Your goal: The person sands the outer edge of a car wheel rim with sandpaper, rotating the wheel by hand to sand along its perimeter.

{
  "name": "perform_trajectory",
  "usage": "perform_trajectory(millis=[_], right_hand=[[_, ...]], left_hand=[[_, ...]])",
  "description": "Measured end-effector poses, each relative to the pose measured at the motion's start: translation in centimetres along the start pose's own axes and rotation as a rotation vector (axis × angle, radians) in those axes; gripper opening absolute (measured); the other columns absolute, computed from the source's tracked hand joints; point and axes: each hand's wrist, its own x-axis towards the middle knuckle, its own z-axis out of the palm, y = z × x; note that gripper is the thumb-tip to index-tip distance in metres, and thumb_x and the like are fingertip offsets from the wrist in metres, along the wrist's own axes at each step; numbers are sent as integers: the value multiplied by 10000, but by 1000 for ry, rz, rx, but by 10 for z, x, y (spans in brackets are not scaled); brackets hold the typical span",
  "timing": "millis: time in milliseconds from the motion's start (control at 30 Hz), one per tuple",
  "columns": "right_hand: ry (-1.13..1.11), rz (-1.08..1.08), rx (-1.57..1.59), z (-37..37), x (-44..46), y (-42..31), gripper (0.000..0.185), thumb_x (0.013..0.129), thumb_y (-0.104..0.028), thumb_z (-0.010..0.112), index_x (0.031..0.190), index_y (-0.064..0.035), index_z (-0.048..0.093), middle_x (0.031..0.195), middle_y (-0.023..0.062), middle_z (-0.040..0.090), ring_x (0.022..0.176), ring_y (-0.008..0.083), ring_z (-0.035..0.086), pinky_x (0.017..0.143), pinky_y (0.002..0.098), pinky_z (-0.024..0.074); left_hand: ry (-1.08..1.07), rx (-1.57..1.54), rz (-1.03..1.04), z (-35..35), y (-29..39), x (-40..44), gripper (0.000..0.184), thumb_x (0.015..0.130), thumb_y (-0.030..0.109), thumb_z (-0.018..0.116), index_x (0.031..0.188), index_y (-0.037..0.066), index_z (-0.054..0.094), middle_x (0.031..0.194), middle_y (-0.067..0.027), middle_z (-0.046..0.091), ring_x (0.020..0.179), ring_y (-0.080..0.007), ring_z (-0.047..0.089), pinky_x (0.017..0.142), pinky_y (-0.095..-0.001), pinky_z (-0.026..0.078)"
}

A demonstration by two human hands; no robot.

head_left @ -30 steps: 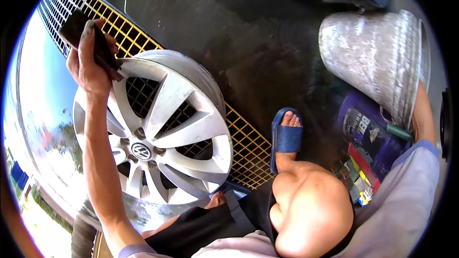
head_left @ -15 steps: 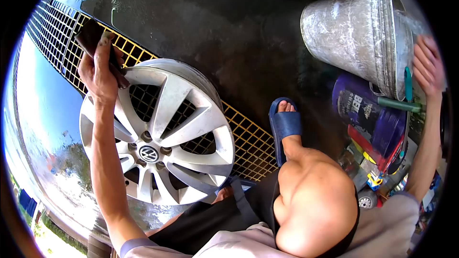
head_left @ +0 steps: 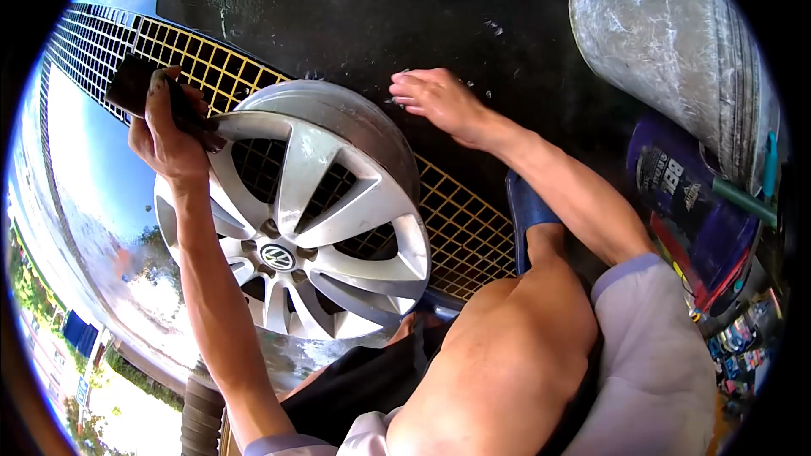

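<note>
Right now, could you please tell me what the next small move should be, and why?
Perhaps bring the right hand to the wheel: it hovers beside it, seemingly empty, with apparent water droplets nearby, while the left hand grips a dark block by the wheel's edge.

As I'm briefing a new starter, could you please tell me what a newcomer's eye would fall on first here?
Probably the silver wheel, left of centre by yellow grating. Next, the left hand, gripping a dark block near the wheel's upper-left rim, and the right hand, just off its upper-right edge. The scuffed bucket at top right also stands out.
</note>
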Motion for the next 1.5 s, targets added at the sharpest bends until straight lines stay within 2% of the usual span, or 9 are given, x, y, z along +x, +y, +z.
perform_trajectory(millis=[333, 467, 667, 733, 800, 900, 1200, 1400, 1500], right_hand=[[-81, -398, -104, 72, 56, -21, 638, 1045, -485, 409, 1416, 28, 484, 1379, 201, 581, 1304, 365, 531, 1105, 379, 416], [-119, -702, -482, 69, 50, 50, 653, 1041, -453, 437, 1457, 49, 407, 1531, 248, 379, 1424, 347, 380, 1182, 402, 329], [-250, -505, -531, 28, -90, 109, 695, 1047, -369, 451, 1534, 62, 207, 1605, 275, 178, 1482, 383, 240, 1217, 411, 250], [-368, -208, -629, 19, -99, 93, 692, 1046, -393, 438, 1519, 72, 242, 1610, 256, 185, 1463, 396, 274, 1210, 404, 265], [-346, 45, -565, 18, -88, 56, 517, 1046, -387, 437, 1360, 16, 517, 1183, 293, 641, 1111, 429, 626, 995, 444, 496], [-192, -150, -652, 13, -66, 28, 383, 1031, -376, 472, 1034, -50, 673, 890, 223, 699, 860, 442, 672, 775, 502, 532], [75, -289, -185, -3, -62, -41, 418, 1003, -359, 603, 1226, -10, 655, 1092, 134, 714, 993, 217, 696, 798, 335, 597], [123, -752, 14, 24, -56, -76, 714, 940, -575, 601, 1318, 29, 547, 1136, 241, 683, 842, 278, 716, 730, 342, 571], [16, -812, 235, 39, -71, -123, 441, 978, -392, 570, 1064, 38, 618, 957, 167, 684, 864, 237, 682, 717, 367, 536]], left_hand=[[46, 106, -43, 6, -1, 7, 380, 997, 291, 552, 968, -64, 687, 656, -93, 627, 542, -148, 557, 534, -265, 439], [26, 46, -11, 0, -9, 12, 318, 978, 256, 580, 953, -41, 691, 667, -85, 642, 545, -138, 585, 509, -254, 444], [13, 89, -17, -2, -6, 7, 310, 972, 253, 591, 943, -41, 685, 658, -85, 638, 545, -139, 586, 512, -255, 442], [52, 70, -20, 4, -7, 10, 365, 981, 292, 579, 961, -46, 715, 650, -94, 639, 555, -145, 574, 542, -258, 451], [26, 74, -17, -2, -8, 6, 378, 975, 304, 582, 965, -51, 711, 653, -95, 637, 560, -147, 575, 541, -258, 452], [70, -14, -52, 2, -5, 8, 323, 971, 263, 607, 966, -53, 672, 678, -90, 644, 563, -143, 594, 531, -253, 464], [18, -81, -107, 5, 13, 9, 347, 947, 305, 640, 921, -41, 663, 649, -87, 617, 547, -162, 589, 521, -279, 479], [-283, 811, 208, 68, 106, -51, 410, 840, 419, 732, 985, 40, 680, 781, -121, 707, 657, -255, 686, 613, -369, 516], [-392, 918, 477, 101, 106, -73, 379, 796, 338, 753, 997, 48, 614, 817, -156, 707, 723, -352, 700, 653, -448, 536]])
